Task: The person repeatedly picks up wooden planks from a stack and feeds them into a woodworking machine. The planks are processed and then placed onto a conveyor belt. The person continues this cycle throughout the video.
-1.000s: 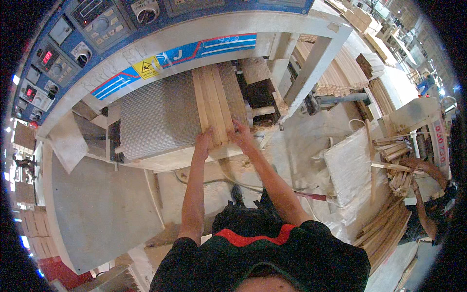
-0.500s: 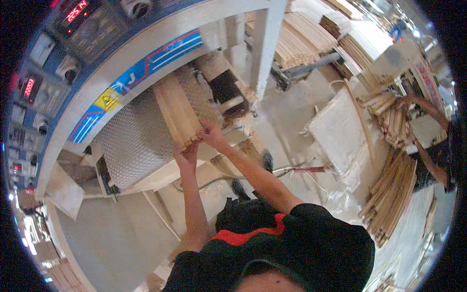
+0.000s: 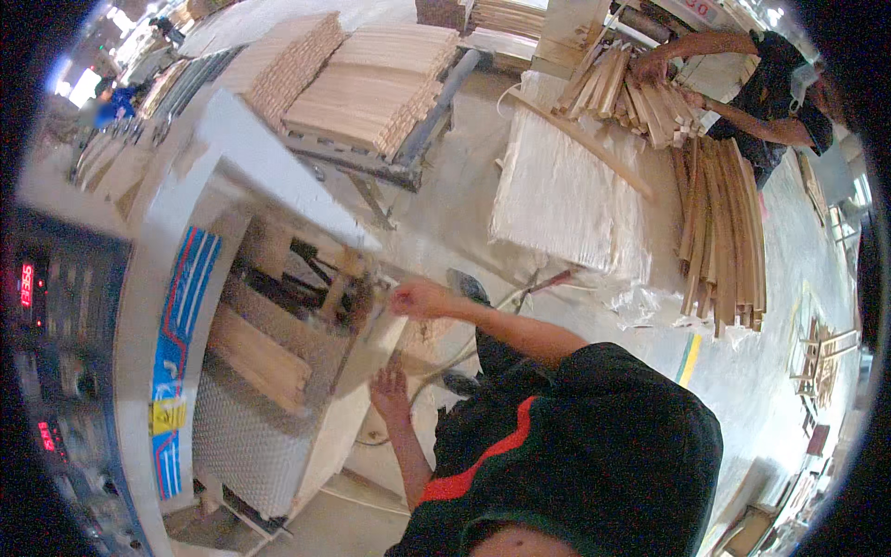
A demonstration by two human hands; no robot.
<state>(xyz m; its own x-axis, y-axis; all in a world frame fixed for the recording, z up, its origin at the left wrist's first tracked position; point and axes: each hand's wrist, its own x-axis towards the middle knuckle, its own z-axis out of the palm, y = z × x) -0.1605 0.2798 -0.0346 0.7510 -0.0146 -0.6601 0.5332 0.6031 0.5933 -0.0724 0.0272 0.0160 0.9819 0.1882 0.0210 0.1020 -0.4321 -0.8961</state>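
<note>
A row of wooden strips [image 3: 264,362] lies side by side on the textured belt [image 3: 246,446] of a machine, partly under its frame. Apart from them, my left hand [image 3: 391,394] is held above the machine's near edge, fingers spread and nothing in it. Farther forward, my right hand [image 3: 419,299] is beside the machine's far corner. Its fingers look bent but are blurred, and whether it touches or holds anything cannot be made out.
Stacked wooden strips [image 3: 371,79] stand on a pallet ahead. On the right is a film-wrapped stack [image 3: 566,200], with long loose strips [image 3: 724,232] beside it. Another person's hand [image 3: 654,67] handles a bundle there. A control panel [image 3: 70,353] stands at left.
Both hands have let go of the strips' near end and moved away from it. The strips stay on the belt. My view has turned to the right.
</note>
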